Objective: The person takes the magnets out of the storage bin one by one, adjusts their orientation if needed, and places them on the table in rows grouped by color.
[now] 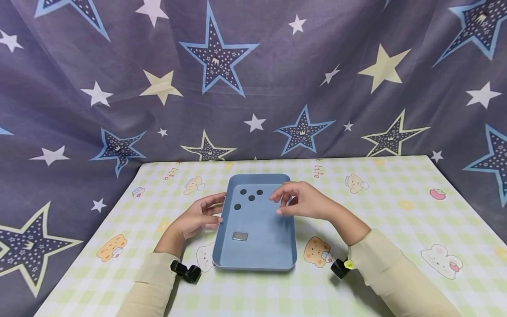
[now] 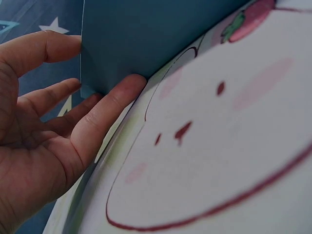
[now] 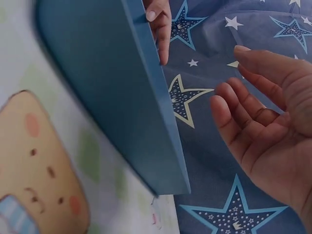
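A blue-grey rectangular tray (image 1: 261,253) lies on the table. Several small dark round discs (image 1: 251,198) sit in its far left part, and a small silvery rectangular piece (image 1: 240,236) lies nearer its front. At the tray's left side is my left hand (image 1: 198,215); the left wrist view shows its thumb and fingertips (image 2: 134,83) against the outer wall. Over the right rim hovers my right hand (image 1: 305,200), its fingers loosely bent. In the right wrist view nothing shows between the right fingers (image 3: 222,112), which are apart from the tray wall (image 3: 161,112).
The table is covered by a pale green checked cloth (image 1: 396,220) with cartoon prints. Behind it hangs a dark curtain (image 1: 277,88) patterned with stars. Small black cameras (image 1: 186,271) are worn on both wrists.
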Demonstrator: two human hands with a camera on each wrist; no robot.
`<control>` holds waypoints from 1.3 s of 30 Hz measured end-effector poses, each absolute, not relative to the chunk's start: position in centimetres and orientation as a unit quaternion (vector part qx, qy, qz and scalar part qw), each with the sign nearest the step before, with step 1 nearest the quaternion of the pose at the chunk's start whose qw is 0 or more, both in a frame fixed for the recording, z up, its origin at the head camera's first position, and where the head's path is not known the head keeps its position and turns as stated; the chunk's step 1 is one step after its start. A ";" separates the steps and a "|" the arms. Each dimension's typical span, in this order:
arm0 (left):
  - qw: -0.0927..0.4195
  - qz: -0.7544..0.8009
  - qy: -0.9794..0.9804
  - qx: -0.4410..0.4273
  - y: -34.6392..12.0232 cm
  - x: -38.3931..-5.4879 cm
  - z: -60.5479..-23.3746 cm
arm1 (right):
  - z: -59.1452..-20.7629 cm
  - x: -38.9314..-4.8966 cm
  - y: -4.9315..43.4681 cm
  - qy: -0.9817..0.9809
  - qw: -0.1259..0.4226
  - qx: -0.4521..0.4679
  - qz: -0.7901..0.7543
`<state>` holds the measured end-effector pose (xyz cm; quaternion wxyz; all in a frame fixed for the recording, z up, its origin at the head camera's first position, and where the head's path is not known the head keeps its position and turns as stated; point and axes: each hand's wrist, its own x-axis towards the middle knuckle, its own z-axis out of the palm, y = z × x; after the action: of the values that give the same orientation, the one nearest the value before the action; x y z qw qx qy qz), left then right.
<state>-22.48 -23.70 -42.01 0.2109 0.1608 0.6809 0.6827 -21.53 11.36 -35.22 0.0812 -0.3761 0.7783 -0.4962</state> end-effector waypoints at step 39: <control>0.214 0.685 0.680 0.152 -23.5 -22.5 -41.8 | -34.0 -24.5 5.6 0.777 0.130 -0.443 -0.428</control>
<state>-22.51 -23.54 -41.83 0.2143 0.1519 0.6797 0.6848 -24.48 5.60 -34.04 0.1303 -0.4430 0.7769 -0.4280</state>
